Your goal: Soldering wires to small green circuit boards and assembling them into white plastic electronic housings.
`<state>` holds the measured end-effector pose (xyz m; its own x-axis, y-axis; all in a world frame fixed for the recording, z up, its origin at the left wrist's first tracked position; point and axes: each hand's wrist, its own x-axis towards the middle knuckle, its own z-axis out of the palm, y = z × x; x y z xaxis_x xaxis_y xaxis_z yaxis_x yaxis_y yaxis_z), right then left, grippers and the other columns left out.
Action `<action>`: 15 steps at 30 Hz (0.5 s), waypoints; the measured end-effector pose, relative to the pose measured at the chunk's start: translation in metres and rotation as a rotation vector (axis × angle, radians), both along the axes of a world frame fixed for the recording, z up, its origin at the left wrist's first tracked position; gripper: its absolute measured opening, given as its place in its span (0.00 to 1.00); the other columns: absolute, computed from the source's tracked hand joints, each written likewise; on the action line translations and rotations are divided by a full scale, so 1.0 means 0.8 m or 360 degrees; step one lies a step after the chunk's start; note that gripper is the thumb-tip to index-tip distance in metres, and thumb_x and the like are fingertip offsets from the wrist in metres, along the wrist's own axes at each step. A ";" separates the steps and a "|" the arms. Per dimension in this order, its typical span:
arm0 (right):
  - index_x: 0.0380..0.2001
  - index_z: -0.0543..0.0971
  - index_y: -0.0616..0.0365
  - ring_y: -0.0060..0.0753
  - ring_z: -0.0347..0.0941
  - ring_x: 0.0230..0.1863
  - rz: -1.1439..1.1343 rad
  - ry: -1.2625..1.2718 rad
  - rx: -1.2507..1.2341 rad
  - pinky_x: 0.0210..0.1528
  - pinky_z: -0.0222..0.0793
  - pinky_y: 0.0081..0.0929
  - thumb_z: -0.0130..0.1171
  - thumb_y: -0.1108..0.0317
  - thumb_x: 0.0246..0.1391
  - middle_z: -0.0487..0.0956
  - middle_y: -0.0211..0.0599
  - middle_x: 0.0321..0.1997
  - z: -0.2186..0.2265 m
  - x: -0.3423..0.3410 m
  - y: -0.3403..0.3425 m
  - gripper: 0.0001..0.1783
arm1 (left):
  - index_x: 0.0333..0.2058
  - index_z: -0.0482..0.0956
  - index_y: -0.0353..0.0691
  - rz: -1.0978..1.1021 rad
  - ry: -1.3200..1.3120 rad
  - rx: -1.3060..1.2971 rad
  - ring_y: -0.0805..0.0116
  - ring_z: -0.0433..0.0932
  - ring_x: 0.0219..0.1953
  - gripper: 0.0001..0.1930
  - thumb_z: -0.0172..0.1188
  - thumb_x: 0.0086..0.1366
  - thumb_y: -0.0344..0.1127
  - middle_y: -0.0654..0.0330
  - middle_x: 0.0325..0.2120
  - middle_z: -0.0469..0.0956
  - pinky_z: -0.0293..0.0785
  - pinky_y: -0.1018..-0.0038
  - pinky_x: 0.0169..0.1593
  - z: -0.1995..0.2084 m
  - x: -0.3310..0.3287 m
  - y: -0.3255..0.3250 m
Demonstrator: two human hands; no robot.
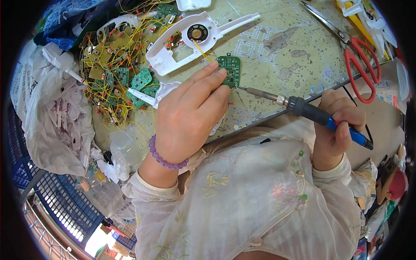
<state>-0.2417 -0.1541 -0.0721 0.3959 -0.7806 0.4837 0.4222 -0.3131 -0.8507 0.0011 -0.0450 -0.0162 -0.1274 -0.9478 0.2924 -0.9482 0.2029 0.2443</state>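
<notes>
Green and roughly square, the printed circuit board (234, 69) is located on the worn, pale-green table (260, 71), just ahead of the fingers of the left hand (187, 106). Those fingers are bent, set close together and laid over the board's left edge; whether a wire is pinched beneath them cannot be told. By the curled right hand (333, 132), the blue-and-black handle of a soldering iron with a slim metal tip (305, 110) is gripped between thumb and fingers. The tip is pointed at the board's near right corner; contact cannot be confirmed.

Beyond the left hand, a white plastic housing (164, 65) is noted, fitted with a round black speaker (197, 33), from which yellow wire is led toward the board. To the left, a heap of circuit boards tangled in yellow wires (108, 65) is observed.

Soldering at the board's edge is judged to be in hand. For the next move, a still board and finely controlled tip placement, clear of the left fingertips, are considered to be required.
</notes>
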 end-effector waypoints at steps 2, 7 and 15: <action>0.30 0.67 0.58 0.28 0.57 0.19 0.0002 -0.0018 0.0007 0.25 0.49 0.29 0.52 0.59 0.56 0.65 0.35 0.19 -0.002 0.000 -0.001 0.13 | 0.31 0.78 0.38 -0.0001 0.0000 -0.0002 0.58 0.79 0.46 0.11 0.64 0.46 0.28 0.57 0.39 0.79 0.79 0.70 0.40 0.000 0.000 0.000; 0.30 0.67 0.58 0.28 0.57 0.19 -0.0033 -0.0042 0.0053 0.25 0.49 0.29 0.51 0.60 0.56 0.66 0.35 0.20 -0.001 0.002 -0.001 0.12 | 0.31 0.78 0.38 -0.0008 -0.0016 -0.0012 0.58 0.79 0.46 0.11 0.64 0.46 0.28 0.57 0.39 0.79 0.79 0.70 0.40 0.000 0.001 -0.002; 0.30 0.66 0.58 0.26 0.57 0.19 -0.0070 -0.0124 0.0099 0.24 0.51 0.27 0.48 0.61 0.56 0.65 0.34 0.20 -0.005 0.007 -0.005 0.11 | 0.33 0.79 0.38 0.0069 0.0305 0.0007 0.57 0.79 0.45 0.12 0.67 0.47 0.27 0.58 0.38 0.78 0.78 0.69 0.40 0.004 0.000 -0.001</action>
